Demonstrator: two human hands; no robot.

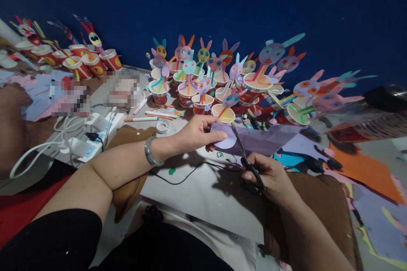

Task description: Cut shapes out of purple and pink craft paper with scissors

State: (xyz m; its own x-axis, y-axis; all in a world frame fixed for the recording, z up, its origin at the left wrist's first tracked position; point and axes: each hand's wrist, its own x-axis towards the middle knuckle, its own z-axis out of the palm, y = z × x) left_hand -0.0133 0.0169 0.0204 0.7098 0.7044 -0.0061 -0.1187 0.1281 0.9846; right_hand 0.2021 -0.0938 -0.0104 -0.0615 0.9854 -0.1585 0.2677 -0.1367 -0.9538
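**Scissors meet lilac paper at a crowded craft table**

My left hand [199,135] pinches a sheet of lilac paper [257,140] between thumb and fingers, closed on its near left edge, where a rounded piece is partly cut free. My right hand [270,178] is wrapped around the black handles of a pair of scissors [246,159], whose blades point up and away from me into the paper just beside my left fingertips. The paper is held above the table [203,194], in the middle of the view, in front of the cups. A grey-green bangle [151,152] sits on my left wrist.

Below my hands a thin black cable [190,173] trails across the pale tabletop. Just beyond the paper stands a tight cluster of paper cups [203,93], each topped with a coloured paper rabbit face on long ears and straw-like limbs; more cups [85,61] line the far left edge against the blue wall [222,4]. A roll of tape [163,126] and several marker pens [152,115] lie near my left wrist, with a white power strip [92,135] and its cords further left. To my right, scraps of orange paper [362,165] and other coloured sheets are scattered over the table.
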